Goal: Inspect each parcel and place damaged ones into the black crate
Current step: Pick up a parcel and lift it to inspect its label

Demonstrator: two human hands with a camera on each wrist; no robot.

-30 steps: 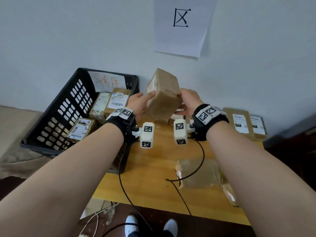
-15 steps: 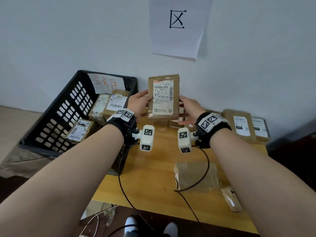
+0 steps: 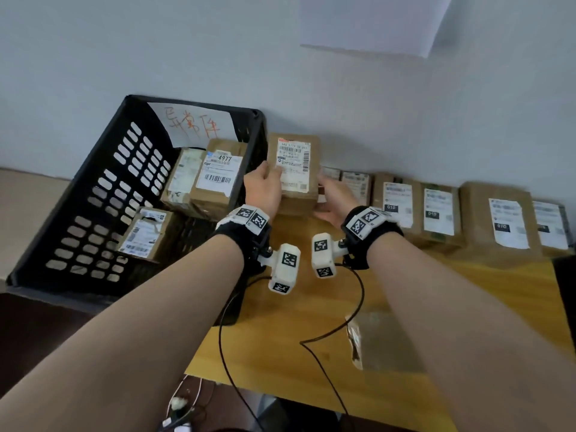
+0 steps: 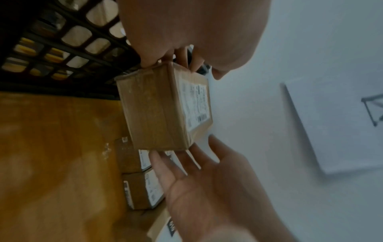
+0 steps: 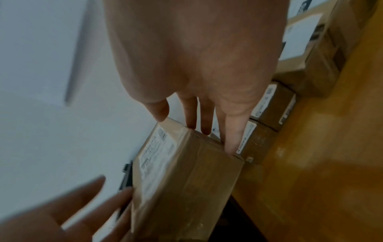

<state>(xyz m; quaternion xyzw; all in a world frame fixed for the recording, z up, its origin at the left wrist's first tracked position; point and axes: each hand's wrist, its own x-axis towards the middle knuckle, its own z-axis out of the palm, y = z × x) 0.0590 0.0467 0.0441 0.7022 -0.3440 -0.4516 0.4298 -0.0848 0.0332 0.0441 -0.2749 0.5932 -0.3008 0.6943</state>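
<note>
I hold a brown parcel between both hands above the far edge of the wooden table, just right of the black crate and close to the wall. My left hand grips its left side, thumb on the label face and fingers curled behind; my right hand supports the right side with straight, spread fingers, not wrapped around it. The parcel stands with its long axis running up and down, tipped slightly away from me, its white shipping label facing me and its taped side turned downward toward the table. I judge the main risk to be a slip: the right hand only presses, so if it eases off while the parcel turns, the box could pivot out of the left grip and drop onto the row of parcels along the wall. Blur on the taped face could also hide a tear, sending the parcel the wrong way.
</note>
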